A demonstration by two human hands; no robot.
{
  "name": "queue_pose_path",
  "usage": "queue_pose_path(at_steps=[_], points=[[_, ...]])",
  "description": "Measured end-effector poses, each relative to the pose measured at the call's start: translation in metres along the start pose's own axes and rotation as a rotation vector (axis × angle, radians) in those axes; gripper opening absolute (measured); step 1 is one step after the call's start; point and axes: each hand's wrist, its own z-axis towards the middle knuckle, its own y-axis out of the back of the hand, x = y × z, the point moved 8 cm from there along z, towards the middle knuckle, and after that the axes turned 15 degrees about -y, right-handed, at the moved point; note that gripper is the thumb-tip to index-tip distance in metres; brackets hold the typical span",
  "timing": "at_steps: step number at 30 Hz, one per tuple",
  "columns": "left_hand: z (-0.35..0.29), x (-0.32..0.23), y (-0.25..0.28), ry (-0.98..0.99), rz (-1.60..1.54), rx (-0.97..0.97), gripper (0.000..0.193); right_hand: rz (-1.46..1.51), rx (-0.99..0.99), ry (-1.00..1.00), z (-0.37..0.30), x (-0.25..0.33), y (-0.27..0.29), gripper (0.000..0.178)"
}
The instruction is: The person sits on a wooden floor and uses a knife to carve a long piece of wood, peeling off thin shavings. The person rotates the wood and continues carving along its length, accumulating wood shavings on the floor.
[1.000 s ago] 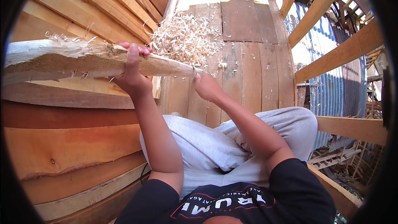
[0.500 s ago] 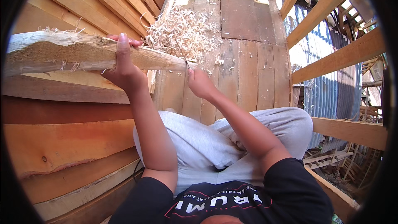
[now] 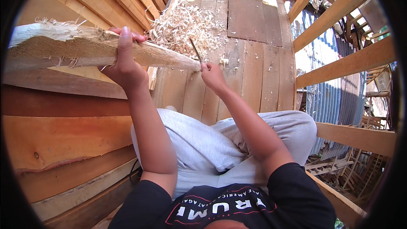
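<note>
The head view shows a person seated with bent legs in grey trousers (image 3: 199, 140) and a black short-sleeved shirt (image 3: 296, 191), both bare hands out in front. The left hand (image 3: 127, 68) grips the long piece of wood (image 3: 87, 47) with its thumb laid across the upper face and its fingertips curled at the far edge, so the wood is clasped between them. That wood reaches from the left rim across to the right hand, broad and rough at the left, with curled splinters along its far edge, and narrowing to a pale tip at the right. The right hand (image 3: 213, 76) is closed in a fist just beside this tip, and a thin dark blade (image 3: 195, 50) stands out from it, pointing away from the person and slightly left; the fist hides any handle, and I cannot tell whether the blade touches the wood. Beyond the tip a heap of pale curled shavings (image 3: 182, 27) lies on the plank floor (image 3: 252, 72). Brown boards (image 3: 68, 138) fill the left side, while slanting wooden beams (image 3: 347, 68) and corrugated metal sheeting (image 3: 330, 106) stand on the right
</note>
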Motion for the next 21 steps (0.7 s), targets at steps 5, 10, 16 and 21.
queue_pose_path(at_steps=[5, 10, 16, 21], points=[[0.0, -0.007, -0.002, 0.003, -0.015, -0.025, 0.012, 0.208, 0.131, -0.106, 0.004, -0.018, -0.014, 0.029], [0.0, -0.011, 0.002, -0.027, -0.03, -0.054, 0.009, 0.451, 0.266, -0.33, -0.007, -0.024, -0.028, 0.03], [-0.007, -0.021, -0.002, -0.057, -0.036, -0.059, 0.009, 0.577, 0.375, -0.368, -0.015, -0.023, -0.033, 0.039], [-0.011, -0.027, -0.002, -0.035, -0.019, -0.046, 0.014, 0.538, 0.333, -0.337, -0.028, -0.007, -0.028, 0.052]])
